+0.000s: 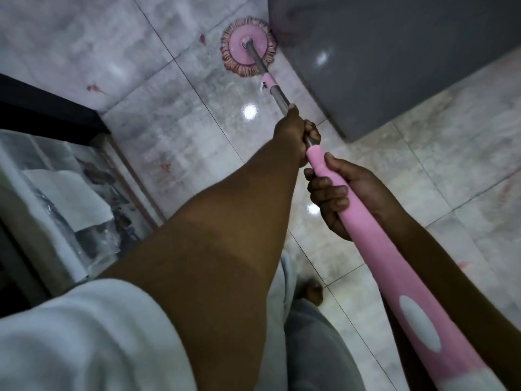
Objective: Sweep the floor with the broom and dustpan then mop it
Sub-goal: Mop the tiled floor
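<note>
A pink spin mop lies with its round head flat on the grey marble floor, pressed against the corner of a grey cabinet. Its steel shaft runs back to a thick pink handle. My left hand grips the steel shaft just above the pink grip. My right hand holds the pink handle lower down, fingers curled round it. No broom or dustpan is in view.
A grey cabinet stands at the upper right. A dark ledge and a glass-fronted unit with papers inside line the left. My bare foot stands on the tiles below the hands. Reddish specks dot the floor.
</note>
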### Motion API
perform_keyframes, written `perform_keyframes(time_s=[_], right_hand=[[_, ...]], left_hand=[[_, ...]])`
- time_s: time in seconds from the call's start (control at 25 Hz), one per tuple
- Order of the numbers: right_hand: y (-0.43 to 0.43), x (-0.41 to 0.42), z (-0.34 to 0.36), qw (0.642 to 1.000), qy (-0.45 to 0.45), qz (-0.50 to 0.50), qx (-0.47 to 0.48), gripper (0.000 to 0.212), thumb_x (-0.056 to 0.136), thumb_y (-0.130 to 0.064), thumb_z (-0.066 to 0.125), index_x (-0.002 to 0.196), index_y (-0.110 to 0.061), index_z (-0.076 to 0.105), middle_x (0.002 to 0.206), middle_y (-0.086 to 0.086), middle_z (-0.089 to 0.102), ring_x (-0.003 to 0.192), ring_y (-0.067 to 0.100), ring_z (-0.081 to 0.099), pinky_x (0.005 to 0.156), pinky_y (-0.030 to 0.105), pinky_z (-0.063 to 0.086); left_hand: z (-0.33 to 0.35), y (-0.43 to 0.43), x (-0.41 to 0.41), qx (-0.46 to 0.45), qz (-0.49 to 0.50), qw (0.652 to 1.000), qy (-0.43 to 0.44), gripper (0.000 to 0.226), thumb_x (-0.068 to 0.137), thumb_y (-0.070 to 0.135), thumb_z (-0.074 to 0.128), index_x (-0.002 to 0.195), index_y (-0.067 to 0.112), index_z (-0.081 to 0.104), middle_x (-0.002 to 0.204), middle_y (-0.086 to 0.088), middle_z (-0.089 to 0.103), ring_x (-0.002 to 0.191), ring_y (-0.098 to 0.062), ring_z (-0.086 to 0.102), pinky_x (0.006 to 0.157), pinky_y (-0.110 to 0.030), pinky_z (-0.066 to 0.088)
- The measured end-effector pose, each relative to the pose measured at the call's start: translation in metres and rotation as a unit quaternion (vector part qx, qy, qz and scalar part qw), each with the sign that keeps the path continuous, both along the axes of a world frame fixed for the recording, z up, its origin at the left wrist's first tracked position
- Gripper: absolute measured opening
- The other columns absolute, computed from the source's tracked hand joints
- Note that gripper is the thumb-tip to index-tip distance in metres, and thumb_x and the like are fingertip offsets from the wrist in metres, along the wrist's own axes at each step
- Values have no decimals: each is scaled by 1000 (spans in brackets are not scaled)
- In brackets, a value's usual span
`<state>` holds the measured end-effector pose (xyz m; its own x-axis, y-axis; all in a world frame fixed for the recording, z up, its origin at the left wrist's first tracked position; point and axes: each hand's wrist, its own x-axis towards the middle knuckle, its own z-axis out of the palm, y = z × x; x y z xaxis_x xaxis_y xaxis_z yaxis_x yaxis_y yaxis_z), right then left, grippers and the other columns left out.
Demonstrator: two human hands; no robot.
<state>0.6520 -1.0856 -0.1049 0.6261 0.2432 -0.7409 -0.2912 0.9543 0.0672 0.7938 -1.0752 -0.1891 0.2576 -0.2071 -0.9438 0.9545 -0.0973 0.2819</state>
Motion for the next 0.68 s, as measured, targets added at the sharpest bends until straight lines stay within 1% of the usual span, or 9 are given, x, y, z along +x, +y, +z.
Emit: perform_keyframes(time_s=[0.12,0.24,0.48,0.6,0.68], right_hand=[[9,-26,3,1000,4,-5,7,28,88,-35,53,90,-8,52,57,-5,45,35,2,41,33,9,32],[26,-71,15,1000,8,19,6,29,89,-36,53,91,-7,53,57,-4,47,36,2,42,32,11,34],[64,-172,51,998,39,35,26,29,91,-34,50,94,-6,54,57,1,48,34,6,42,29,18,37],[74,-195,64,997,49,49,27,30,93,-33,47,94,-4,56,57,3,47,33,7,40,29,17,34],[74,-192,63,997,58,51,23,30,92,-33,48,94,-4,57,58,3,46,33,8,39,28,17,33]], left_hand=[[2,10,-24,-7,-3,1000,13,38,102,41,44,76,13,41,52,1,36,32,-9,31,35,-11,29],[10,34,-67,-5,3,1000,29,42,100,44,45,74,12,41,55,1,36,35,-9,31,35,-11,30],[41,80,-175,9,19,996,91,50,98,50,47,65,13,41,48,1,36,28,-9,31,33,-11,28],[54,95,-200,21,29,994,105,50,97,51,48,65,13,43,44,2,37,28,-8,30,32,-11,28],[56,96,-197,22,35,994,106,50,98,51,47,65,13,43,41,3,35,27,-8,29,32,-10,27]])
